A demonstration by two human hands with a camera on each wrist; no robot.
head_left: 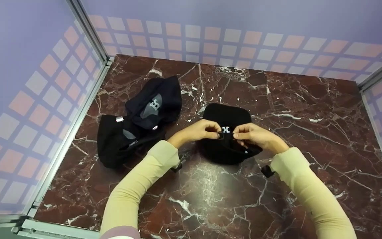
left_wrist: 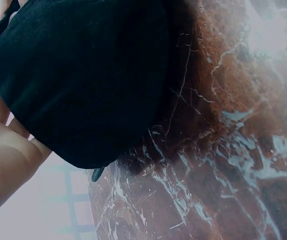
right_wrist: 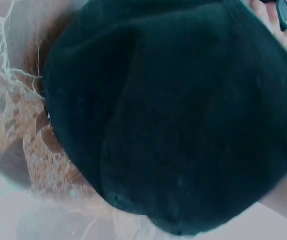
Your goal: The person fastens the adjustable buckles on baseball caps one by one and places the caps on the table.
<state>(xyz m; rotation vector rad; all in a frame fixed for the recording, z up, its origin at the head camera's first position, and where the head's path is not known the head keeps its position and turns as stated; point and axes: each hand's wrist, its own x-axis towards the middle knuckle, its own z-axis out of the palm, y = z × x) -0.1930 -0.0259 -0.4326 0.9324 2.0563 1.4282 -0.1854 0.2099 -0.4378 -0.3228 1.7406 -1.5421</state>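
Observation:
A black cap (head_left: 226, 113) lies between both hands on the marble-patterned table, brim toward the far side. My left hand (head_left: 199, 130) pinches a small buckle (head_left: 220, 135) on the cap's back strap between thumb and fingers. Across a short gap, the thumb and fingertips of my right hand (head_left: 259, 135) pinch the strap's other side. A white emblem (head_left: 225, 129) shows between the hands. In the left wrist view, dark cloth of the cap (left_wrist: 88, 75) covers part of the left hand (left_wrist: 8, 150). The cap's crown (right_wrist: 178, 115) fills most of the right wrist view.
Two more caps lie to the left: a dark navy one (head_left: 169, 94) with a grey patch and emblem, overlapping a black one (head_left: 109, 142). Metal-framed panels with printed squares (head_left: 192, 31) border the table (head_left: 310, 132) at the back and sides.

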